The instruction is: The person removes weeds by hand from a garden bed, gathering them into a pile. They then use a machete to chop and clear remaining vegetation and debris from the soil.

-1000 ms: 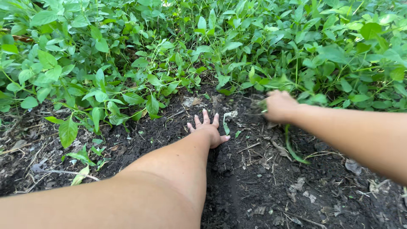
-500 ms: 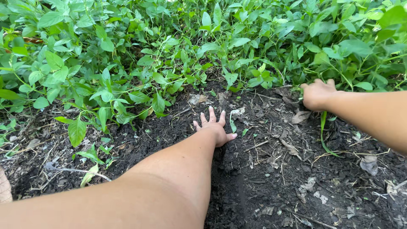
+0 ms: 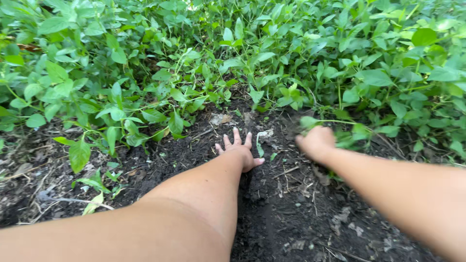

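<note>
**Hands in the weed bed**

From my remote seat I saw the left hand [image 3: 240, 150] lying flat on the dark soil [image 3: 291, 213], palm down, fingers [image 3: 237, 136] spread apart and pointing toward the plants. It held nothing; only earth and a few dry twigs [image 3: 286, 171] lay about it. A pale dry leaf [image 3: 219, 119] sat just beyond its fingertips.

The right hand [image 3: 316, 141] was curled into a fist at the edge of the greenery, closed around a thin green weed stem [image 3: 335, 122] whose leaves stuck out past the knuckles. I could not tell exactly how the fingers met, since the back of the hand faced the camera and the picture was blurred there.

The two hands were near each other on the bare patch. A dense bank of leafy green plants [image 3: 233, 53] filled the upper half of the view, right behind both hands.
</note>
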